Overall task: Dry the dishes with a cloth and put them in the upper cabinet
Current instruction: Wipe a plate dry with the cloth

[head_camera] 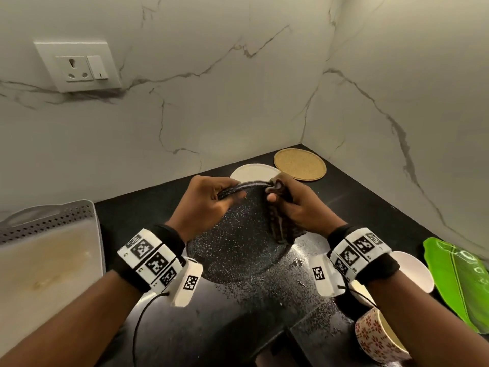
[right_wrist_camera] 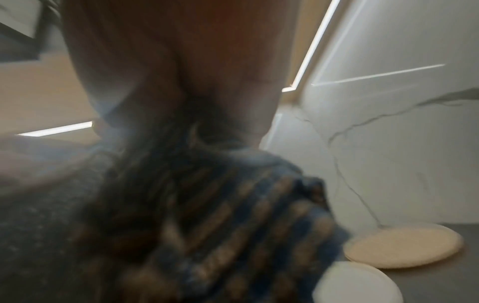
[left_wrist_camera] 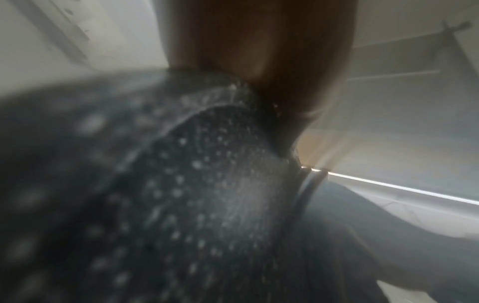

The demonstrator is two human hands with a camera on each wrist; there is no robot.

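Observation:
A black plate with white speckles [head_camera: 243, 234] is held tilted above the dark counter [head_camera: 357, 197]. My left hand [head_camera: 211, 197] grips its far rim on the left side. My right hand [head_camera: 285, 200] pinches a dark striped cloth [head_camera: 280, 229] against the rim on the right, and the cloth hangs down over the plate's face. The left wrist view shows the speckled plate [left_wrist_camera: 202, 194] close up and blurred. In the right wrist view the blue and tan striped cloth [right_wrist_camera: 246, 225] fills the lower middle.
A white plate [head_camera: 251, 172] and a round cork mat [head_camera: 300, 164] lie in the back corner. A white bowl [head_camera: 415, 271], a green leaf-shaped plate [head_camera: 460, 282] and a red-flowered cup [head_camera: 375, 340] sit at the right. A grey tray [head_camera: 53, 247] is at the left. Water drops dot the counter.

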